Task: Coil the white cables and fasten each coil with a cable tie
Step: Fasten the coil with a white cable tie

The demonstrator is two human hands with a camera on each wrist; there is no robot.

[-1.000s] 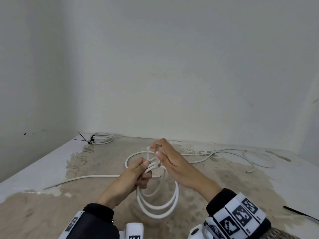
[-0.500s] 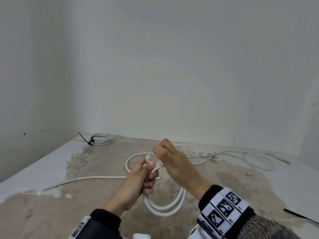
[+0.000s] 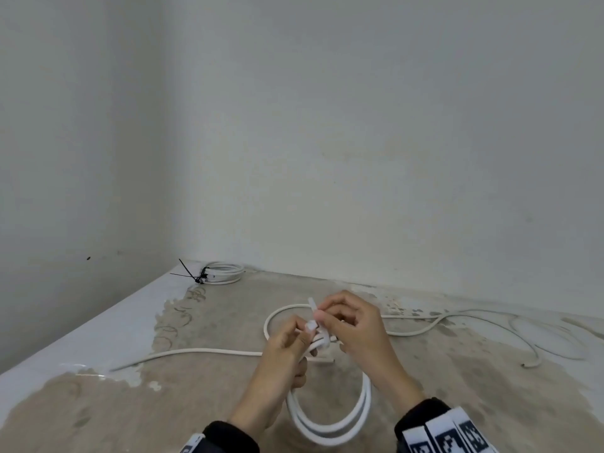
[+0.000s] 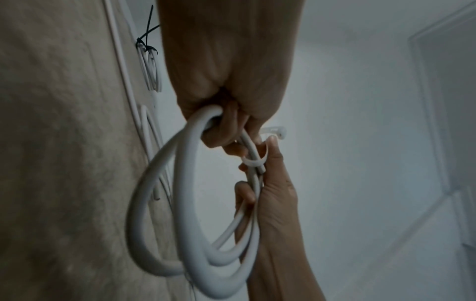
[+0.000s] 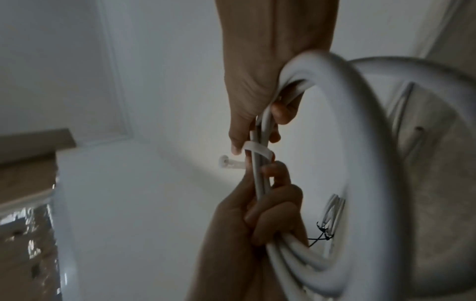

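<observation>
From my feed the bench is white at its left edge, with a stained, worn tan middle. At eleven o'clock a tied coil lies by the corner wall, black cable ties sticking out. A loose white cable runs across at nine, another loose cable sprawls at two.

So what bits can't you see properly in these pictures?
- Head view: the hands, left hand and right hand, cover where the white cable tie wraps the coil.
- Whether the tie is locked: too small in every view.
- Right wrist view: the near loop of the coil is blurred.
- Tied coil in the far corner: too small for detail.
</observation>
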